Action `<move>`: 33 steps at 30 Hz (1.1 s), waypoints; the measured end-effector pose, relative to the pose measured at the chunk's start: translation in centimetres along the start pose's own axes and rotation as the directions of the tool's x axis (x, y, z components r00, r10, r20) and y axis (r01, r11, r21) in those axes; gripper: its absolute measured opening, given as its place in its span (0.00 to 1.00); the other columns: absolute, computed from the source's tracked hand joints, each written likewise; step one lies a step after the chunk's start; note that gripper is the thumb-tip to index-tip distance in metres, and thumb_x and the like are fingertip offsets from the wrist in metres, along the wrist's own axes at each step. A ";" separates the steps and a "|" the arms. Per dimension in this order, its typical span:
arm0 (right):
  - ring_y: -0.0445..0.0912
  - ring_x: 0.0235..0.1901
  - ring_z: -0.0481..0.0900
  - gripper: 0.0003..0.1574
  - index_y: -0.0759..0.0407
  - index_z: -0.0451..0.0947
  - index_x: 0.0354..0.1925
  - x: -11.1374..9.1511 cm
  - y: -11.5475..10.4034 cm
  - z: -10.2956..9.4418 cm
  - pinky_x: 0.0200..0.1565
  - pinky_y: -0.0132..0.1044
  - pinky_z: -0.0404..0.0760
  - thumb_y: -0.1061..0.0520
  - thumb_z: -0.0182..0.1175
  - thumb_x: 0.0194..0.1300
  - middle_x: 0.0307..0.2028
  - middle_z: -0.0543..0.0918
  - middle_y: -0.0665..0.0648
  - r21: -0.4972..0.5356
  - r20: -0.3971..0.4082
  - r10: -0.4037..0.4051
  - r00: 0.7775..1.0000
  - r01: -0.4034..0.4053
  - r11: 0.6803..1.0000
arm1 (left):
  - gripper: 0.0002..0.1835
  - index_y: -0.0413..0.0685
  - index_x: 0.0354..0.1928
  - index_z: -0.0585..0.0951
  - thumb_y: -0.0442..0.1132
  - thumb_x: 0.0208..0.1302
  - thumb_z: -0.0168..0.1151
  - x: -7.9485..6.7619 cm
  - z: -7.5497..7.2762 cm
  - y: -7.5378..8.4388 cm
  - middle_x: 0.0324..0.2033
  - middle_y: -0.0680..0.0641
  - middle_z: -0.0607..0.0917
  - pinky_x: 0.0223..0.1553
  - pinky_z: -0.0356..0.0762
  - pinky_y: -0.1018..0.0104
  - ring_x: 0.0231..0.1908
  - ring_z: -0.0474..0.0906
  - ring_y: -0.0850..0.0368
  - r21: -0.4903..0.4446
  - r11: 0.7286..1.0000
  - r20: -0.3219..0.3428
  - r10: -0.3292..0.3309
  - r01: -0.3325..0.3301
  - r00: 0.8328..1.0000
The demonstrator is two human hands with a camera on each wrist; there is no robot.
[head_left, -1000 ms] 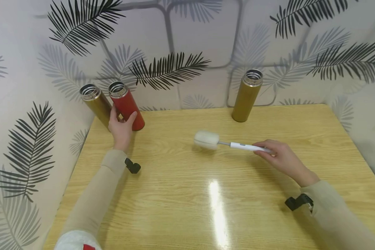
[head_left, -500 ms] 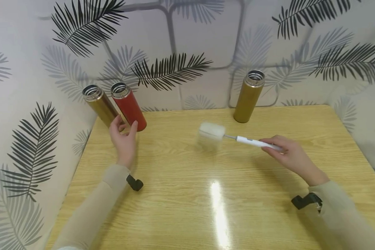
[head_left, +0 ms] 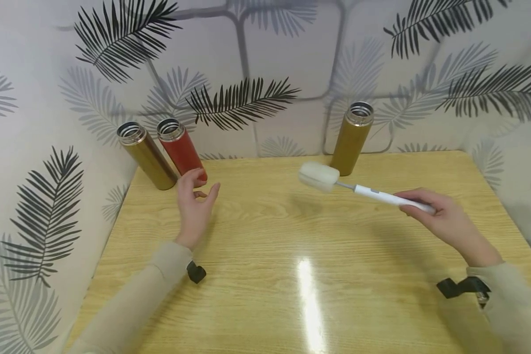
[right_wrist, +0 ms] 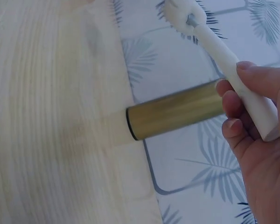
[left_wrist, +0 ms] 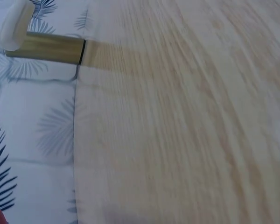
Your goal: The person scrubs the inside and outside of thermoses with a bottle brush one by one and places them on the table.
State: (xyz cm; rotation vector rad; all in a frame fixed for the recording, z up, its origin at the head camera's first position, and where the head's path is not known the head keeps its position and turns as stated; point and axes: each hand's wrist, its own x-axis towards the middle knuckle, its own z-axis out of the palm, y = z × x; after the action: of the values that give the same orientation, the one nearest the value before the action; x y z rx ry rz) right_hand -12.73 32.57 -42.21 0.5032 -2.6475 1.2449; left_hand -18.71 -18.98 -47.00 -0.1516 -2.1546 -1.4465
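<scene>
My right hand grips the white handle of a bottle brush above the table, its pale sponge head pointing left. In the right wrist view, thumb and fingers wrap the handle. The sponge head stands in front of the lower part of a gold bottle in the head view. My left hand holds nothing, its fingers loosely bent, just in front of a red bottle. Beside that one, to the left, stands another gold bottle. All three bottles are upright and lidless.
The wooden table ends at the back against a wall with a leaf pattern. The two left bottles stand near its back left corner, the other gold one near the back edge. A bright reflection lies on the middle front.
My left hand has let go of the bottles at the left and drawn back to the right. My right hand has moved right with the bottle brush, raising its sponge head.
</scene>
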 end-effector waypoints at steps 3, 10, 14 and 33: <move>0.36 0.33 0.76 0.19 0.62 0.87 0.54 -0.3 0.3 -1.2 0.33 0.26 0.71 0.72 0.68 0.65 0.44 0.85 0.33 0.026 -0.039 0.012 0.999 -0.011 1.000 | 0.22 0.41 0.62 0.79 0.36 0.69 0.71 0.2 1.1 0.5 0.63 0.40 0.75 0.43 0.78 0.59 0.51 0.76 0.43 -0.036 0.999 0.005 0.042 -0.041 0.999; 0.38 0.28 0.71 0.17 0.63 0.86 0.50 -1.0 1.0 -3.5 0.28 0.30 0.68 0.72 0.69 0.64 0.41 0.85 0.32 0.021 -0.121 0.074 0.990 -0.072 0.997 | 0.20 0.43 0.62 0.80 0.39 0.71 0.69 1.0 4.3 2.2 0.59 0.43 0.81 0.47 0.82 0.52 0.55 0.78 0.44 -0.072 0.996 0.104 0.063 -0.056 0.993; 0.39 0.25 0.68 0.15 0.64 0.85 0.48 -1.2 1.3 -4.4 0.24 0.33 0.66 0.71 0.70 0.64 0.39 0.85 0.32 0.030 -0.145 0.100 0.984 -0.096 0.995 | 0.20 0.42 0.62 0.80 0.39 0.72 0.68 1.4 6.2 3.2 0.57 0.43 0.83 0.49 0.82 0.49 0.55 0.79 0.47 -0.100 0.993 0.174 0.075 -0.058 0.982; 0.33 0.32 0.85 0.14 0.70 0.78 0.51 -1.7 0.9 -5.9 0.35 0.21 0.82 0.72 0.65 0.68 0.41 0.86 0.39 0.173 -0.211 0.223 0.952 -0.188 0.967 | 0.22 0.42 0.64 0.80 0.41 0.72 0.68 4.3 16.4 6.8 0.59 0.41 0.82 0.54 0.82 0.47 0.54 0.78 0.48 -0.167 0.986 0.352 0.075 -0.016 0.933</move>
State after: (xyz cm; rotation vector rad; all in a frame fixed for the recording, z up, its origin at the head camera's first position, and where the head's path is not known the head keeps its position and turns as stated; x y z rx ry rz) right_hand -11.48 38.04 -39.64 0.0937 -2.4715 1.4730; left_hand -25.79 -2.39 -43.89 -0.5614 -2.2911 -1.6715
